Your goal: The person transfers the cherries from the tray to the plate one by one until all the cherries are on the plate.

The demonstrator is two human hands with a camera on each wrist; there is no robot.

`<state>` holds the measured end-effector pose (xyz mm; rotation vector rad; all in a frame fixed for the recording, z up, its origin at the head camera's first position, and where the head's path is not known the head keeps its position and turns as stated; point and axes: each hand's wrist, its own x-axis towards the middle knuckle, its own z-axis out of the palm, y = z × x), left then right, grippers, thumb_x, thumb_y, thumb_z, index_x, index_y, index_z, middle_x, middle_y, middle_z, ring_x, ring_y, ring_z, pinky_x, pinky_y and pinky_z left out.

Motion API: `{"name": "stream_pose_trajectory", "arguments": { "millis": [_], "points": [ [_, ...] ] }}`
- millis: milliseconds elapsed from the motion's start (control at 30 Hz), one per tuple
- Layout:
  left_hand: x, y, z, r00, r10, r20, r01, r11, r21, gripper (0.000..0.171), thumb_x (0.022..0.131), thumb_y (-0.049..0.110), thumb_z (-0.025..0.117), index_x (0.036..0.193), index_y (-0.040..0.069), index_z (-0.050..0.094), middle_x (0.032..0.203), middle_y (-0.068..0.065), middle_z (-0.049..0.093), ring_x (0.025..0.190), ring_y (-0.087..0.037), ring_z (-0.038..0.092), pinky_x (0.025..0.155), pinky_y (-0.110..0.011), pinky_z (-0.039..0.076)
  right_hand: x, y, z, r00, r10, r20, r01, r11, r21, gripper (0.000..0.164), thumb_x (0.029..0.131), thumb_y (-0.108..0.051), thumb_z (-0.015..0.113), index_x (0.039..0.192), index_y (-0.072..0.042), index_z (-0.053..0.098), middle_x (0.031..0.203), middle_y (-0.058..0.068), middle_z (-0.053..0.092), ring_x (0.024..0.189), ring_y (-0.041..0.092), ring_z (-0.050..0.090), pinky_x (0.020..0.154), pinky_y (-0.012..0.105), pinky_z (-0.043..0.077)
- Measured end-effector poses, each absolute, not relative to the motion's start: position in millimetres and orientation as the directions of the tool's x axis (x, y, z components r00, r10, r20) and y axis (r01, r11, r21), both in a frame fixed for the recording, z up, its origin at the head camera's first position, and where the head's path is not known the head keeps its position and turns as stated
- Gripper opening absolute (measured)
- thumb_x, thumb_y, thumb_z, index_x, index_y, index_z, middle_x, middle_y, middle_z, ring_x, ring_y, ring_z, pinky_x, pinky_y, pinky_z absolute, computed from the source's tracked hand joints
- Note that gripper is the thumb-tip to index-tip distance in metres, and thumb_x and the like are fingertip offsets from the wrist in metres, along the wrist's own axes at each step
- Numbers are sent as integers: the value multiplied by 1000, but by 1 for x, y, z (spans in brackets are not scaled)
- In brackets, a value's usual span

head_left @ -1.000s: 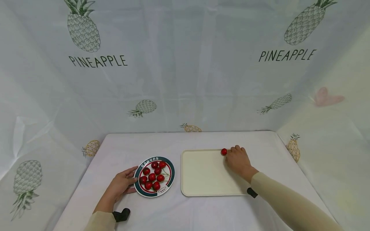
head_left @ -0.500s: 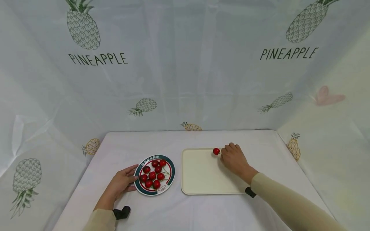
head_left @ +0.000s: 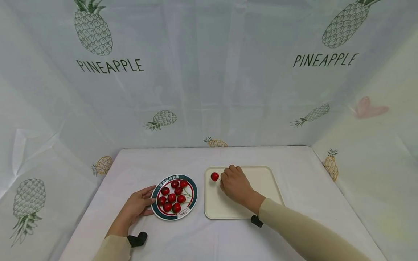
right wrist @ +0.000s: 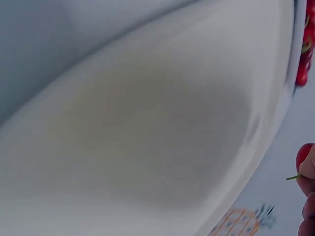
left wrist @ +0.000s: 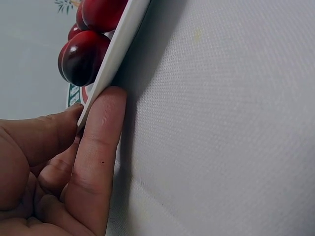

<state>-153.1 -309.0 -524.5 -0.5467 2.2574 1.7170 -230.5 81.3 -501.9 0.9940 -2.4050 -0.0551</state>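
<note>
On the left of the table stands a round plate (head_left: 195,197) with a dark green and white rim, holding several red cherries (head_left: 171,198). My left hand (head_left: 138,204) pinches its left edge; in the left wrist view the thumb (left wrist: 59,132) and a finger (left wrist: 98,152) lie on either side of the rim. Over the left part of a cream tray (head_left: 212,204), my right hand (head_left: 236,185) pinches one cherry (head_left: 214,176) by its stem. That cherry also appears at the right edge of the right wrist view, its green stem (right wrist: 294,177) sticking out beside the fingertips.
The shallow rectangular tray sits just right of the plate, with a narrow strip of white tablecloth (head_left: 200,232) between them. A white curtain (head_left: 209,90) printed with pineapples hangs behind the table. Each wrist wears a black strap (head_left: 137,240).
My right hand has carried the cherry leftward, from the tray's far right part to its upper left. The left hand stays at the plate's edge.
</note>
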Motion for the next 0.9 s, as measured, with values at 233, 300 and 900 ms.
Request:
{"name": "stream_pose_trajectory", "arguments": {
  "millis": [233,300,900],
  "points": [
    [-153,-310,-525,-901,-142,-411,-434,236,869,60,105,6,62,161,12,43,159,-28,47,96,-20,74,78,-41,67,-207,16,-502,-641,-668,378,-643,737,211,21,96,-30,71,86,-11,71,79,1,61,83,20,50,71,31,42],
    [-153,-310,-526,-903,-139,-407,-430,234,872,60,105,6,62,161,12,43,159,-28,47,96,-20,74,78,-41,67,-201,3,-505,-672,-660,336,-634,747,200,23,98,-34,71,90,-12,72,81,0,62,85,19,50,73,31,42],
    [-154,-310,-529,-902,-144,-407,-431,231,873,60,105,7,63,161,14,44,159,-27,48,95,-20,75,78,-41,67,-192,-40,-526,-818,-514,258,-535,845,-9,25,96,-29,70,80,-10,72,74,1,63,76,17,50,64,28,40]
  ]
}}
